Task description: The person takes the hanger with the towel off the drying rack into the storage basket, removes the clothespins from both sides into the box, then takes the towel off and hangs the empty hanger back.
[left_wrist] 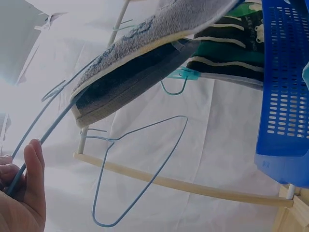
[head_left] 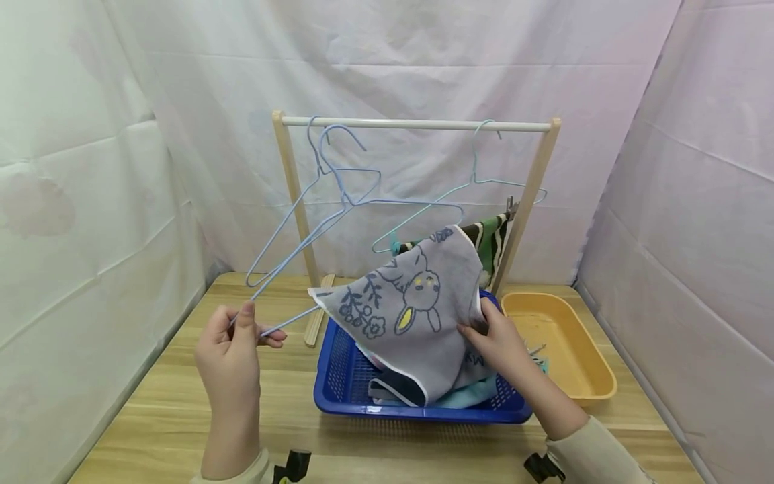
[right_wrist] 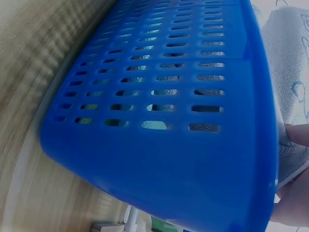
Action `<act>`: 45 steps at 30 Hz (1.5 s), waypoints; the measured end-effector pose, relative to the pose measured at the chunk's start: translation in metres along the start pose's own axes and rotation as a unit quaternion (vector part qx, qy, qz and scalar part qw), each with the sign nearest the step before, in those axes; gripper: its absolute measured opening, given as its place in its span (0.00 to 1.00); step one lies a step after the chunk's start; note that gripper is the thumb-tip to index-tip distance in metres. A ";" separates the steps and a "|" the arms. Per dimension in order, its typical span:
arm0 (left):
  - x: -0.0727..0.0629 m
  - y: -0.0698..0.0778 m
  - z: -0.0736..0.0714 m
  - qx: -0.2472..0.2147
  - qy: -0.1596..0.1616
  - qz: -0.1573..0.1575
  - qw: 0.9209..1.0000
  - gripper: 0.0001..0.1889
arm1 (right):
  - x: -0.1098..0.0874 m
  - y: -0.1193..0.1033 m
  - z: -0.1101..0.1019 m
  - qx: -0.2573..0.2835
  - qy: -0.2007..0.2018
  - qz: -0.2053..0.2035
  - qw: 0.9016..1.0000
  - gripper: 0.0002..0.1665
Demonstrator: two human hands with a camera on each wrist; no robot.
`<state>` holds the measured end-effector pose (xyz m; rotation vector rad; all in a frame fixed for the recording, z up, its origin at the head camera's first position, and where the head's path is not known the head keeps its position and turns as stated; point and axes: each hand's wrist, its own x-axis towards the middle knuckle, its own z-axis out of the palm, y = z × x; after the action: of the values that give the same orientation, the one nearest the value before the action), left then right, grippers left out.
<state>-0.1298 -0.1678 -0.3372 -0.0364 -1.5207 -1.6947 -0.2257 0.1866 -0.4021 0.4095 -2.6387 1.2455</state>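
A grey towel (head_left: 417,296) with a rabbit print is held up over a blue basket (head_left: 423,415), between the two hands. The left hand (head_left: 232,349) grips the lower left end of a blue hanger (head_left: 346,199) between thumb and fingers; the right hand (head_left: 498,339) pinches the towel by its right side. The towel lies across the hanger's lower bar, hiding much of it.

The hanger's long axis slants from the left hand up toward the far right corner of the bench (head_left: 163,403); its hook stands uppermost, tip to the right. One white-edged towel corner points at the left hand, and the rabbit's ears point toward the near edge.

Along the bench's far edge stands a rack (head_left: 417,124), and near its right edge sits a yellow tray (head_left: 595,349).

The left wrist view shows the towel's dark underside with the bar running into its fold, and a teal clip (left_wrist: 186,73) on a striped cloth (left_wrist: 231,48). The right wrist view alone shows cloth behind the slots of the basket's side.
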 end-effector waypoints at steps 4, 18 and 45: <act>0.002 0.000 -0.002 -0.014 0.008 0.003 1.000 0.20 | -0.001 0.002 0.001 -0.004 -0.005 -0.002 1.000 0.18; 0.009 0.000 -0.009 -0.083 0.020 0.021 0.996 0.18 | 0.000 0.009 0.006 -0.058 -0.091 -0.015 0.994 0.16; 0.006 0.007 -0.007 -0.004 -0.020 -0.013 1.000 0.20 | -0.014 -0.004 -0.008 -0.052 -0.032 -0.059 0.996 0.12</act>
<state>-0.1268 -0.1760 -0.3303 -0.0551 -1.5503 -1.7294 -0.2107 0.1929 -0.3987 0.5874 -2.6747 1.0732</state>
